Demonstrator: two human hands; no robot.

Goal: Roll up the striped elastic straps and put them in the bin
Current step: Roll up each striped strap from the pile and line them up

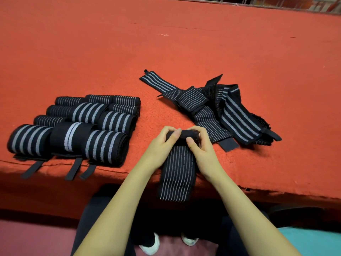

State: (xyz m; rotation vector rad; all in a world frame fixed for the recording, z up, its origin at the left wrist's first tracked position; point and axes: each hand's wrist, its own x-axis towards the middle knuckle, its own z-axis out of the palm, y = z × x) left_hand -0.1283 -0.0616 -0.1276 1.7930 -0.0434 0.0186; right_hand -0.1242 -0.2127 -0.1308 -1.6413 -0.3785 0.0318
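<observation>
A black strap with thin white stripes (177, 174) lies across the table's front edge, its loose end hanging over. Its far end is curled into a small roll. My left hand (162, 145) and my right hand (201, 146) both pinch that roll, thumbs in front and fingers curled over the top. Several rolled straps (77, 126) sit in rows to the left, tabs hanging over the edge. A heap of unrolled straps (217, 109) lies to the right, just beyond my right hand. No bin is in view.
The table is covered in red felt (166, 43) that stretches far back. A window grille (258, 1) runs along the top edge. Below the table edge are my dark trousers and white shoes (149, 244), and a teal surface (313, 242) at lower right.
</observation>
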